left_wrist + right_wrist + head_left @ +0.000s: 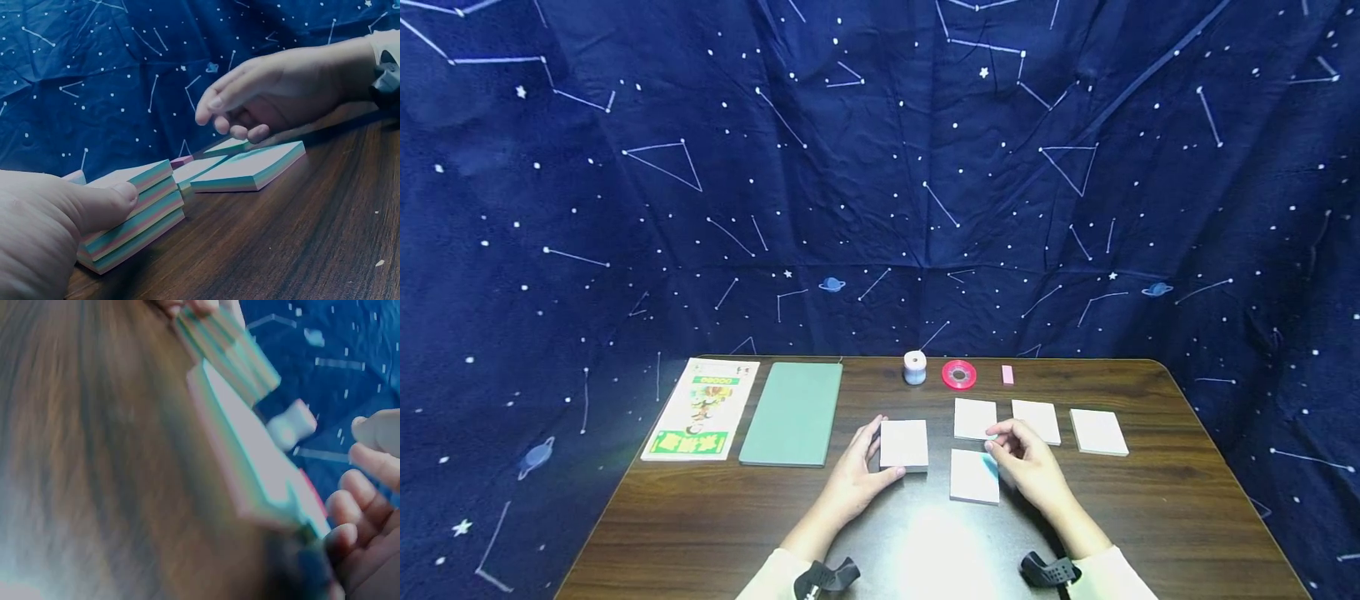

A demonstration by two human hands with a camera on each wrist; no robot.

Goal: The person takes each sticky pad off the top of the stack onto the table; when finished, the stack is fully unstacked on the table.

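My left hand [856, 485] grips a stack of square sticky note pads [904, 445], thumb along the near side and fingers at the far left. The left wrist view shows several colour-striped layers in this stack [140, 232], slightly out of line. Right of it a single pad [973, 478] lies flat on the table. My right hand [1028, 467] hovers above that pad's right side, fingers loosely bent; between them nothing shows in the left wrist view. Beyond lie three more pads: one at left [974, 417], a middle one [1037, 421] and one at right [1098, 432].
On the wooden table [1180, 500], a green notebook [793, 412] and a printed booklet [703, 408] lie at left. Along the back edge are a small white spool-like roll [915, 368], a red ring-shaped roll [958, 375] and a pink block [1007, 375]. A starry blue cloth [880, 208] hangs behind.
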